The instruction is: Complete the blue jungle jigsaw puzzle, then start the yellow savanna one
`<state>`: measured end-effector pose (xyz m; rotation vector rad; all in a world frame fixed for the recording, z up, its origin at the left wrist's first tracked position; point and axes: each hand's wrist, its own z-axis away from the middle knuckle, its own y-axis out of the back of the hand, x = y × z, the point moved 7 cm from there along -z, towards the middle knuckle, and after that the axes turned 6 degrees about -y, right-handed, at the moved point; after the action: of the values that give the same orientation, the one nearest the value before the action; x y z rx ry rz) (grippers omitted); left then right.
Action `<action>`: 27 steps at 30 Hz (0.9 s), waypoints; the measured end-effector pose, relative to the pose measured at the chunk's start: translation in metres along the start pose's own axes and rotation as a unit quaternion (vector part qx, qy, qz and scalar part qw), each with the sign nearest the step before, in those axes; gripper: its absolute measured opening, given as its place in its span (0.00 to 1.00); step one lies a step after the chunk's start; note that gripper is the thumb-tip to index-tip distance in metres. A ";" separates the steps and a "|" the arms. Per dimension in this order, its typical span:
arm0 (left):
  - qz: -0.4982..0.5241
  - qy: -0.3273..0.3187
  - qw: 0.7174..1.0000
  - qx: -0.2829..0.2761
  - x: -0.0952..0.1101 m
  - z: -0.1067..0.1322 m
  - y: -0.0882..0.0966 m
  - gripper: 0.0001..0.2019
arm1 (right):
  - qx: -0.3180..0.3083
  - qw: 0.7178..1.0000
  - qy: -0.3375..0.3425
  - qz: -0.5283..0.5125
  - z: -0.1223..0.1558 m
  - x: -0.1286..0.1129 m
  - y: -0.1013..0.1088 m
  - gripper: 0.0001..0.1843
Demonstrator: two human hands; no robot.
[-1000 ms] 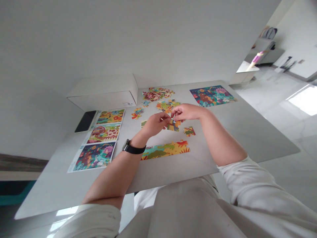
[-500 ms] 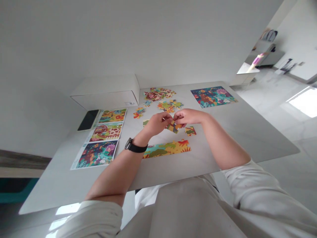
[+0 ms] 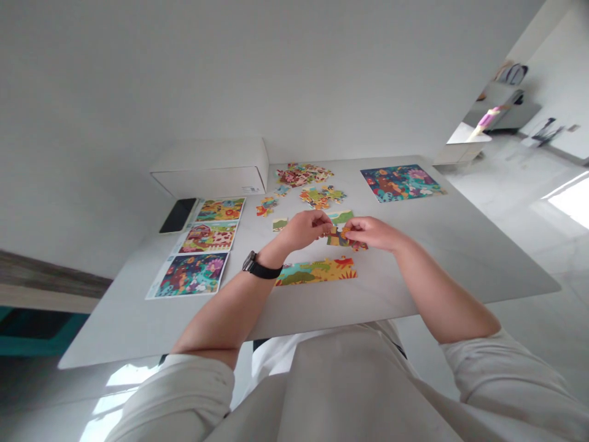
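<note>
Both hands are at a small joined group of jigsaw puzzle pieces point(image 3: 337, 237) in the middle of the table. My left hand point(image 3: 309, 228), with a black watch on the wrist, pinches its left edge. On the right, my right hand point(image 3: 370, 233) has its fingertips closed on an orange part of the same group. Just behind lies a green and blue puzzle section point(image 3: 341, 217). Nearer to me is a joined strip of puzzle point(image 3: 317, 272) with green and orange scenery. A loose green piece point(image 3: 279, 224) sits left of the hands.
Piles of loose puzzle pieces point(image 3: 304, 175) lie at the back. A finished dark-blue puzzle point(image 3: 401, 182) is at the back right. Printed picture sheets point(image 3: 207, 238), a phone point(image 3: 178, 215) and a white box point(image 3: 207, 181) stand on the left. A wall rises behind the table point(image 3: 460, 245).
My right hand has moved right and slightly down, and the hands are farther apart. The joined pieces now lie nearer the right, and the green and blue section behind has come into view.
</note>
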<state>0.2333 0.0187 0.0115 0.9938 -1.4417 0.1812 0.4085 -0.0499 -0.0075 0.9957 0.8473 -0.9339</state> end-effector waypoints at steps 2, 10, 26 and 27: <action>0.026 0.006 1.000 -0.013 0.006 0.005 -0.005 0.08 | 0.018 0.999 -0.002 -0.028 0.008 0.003 0.002 0.24; -0.024 0.015 0.998 -0.049 0.027 0.031 -0.029 0.06 | 0.108 0.990 0.037 -0.081 0.034 0.020 0.006 0.24; -0.100 -0.003 0.994 0.052 -0.001 0.065 -0.057 0.08 | 0.196 0.978 0.051 -0.045 0.039 0.069 0.021 0.29; -0.092 -0.005 0.994 0.053 0.000 0.065 -0.060 0.09 | 0.191 0.979 0.049 -0.046 0.038 0.069 0.019 0.29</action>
<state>0.2244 -0.0598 -0.0272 1.2098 -1.3518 0.1194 0.4565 -0.0979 -0.0516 1.3516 0.8166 -1.1624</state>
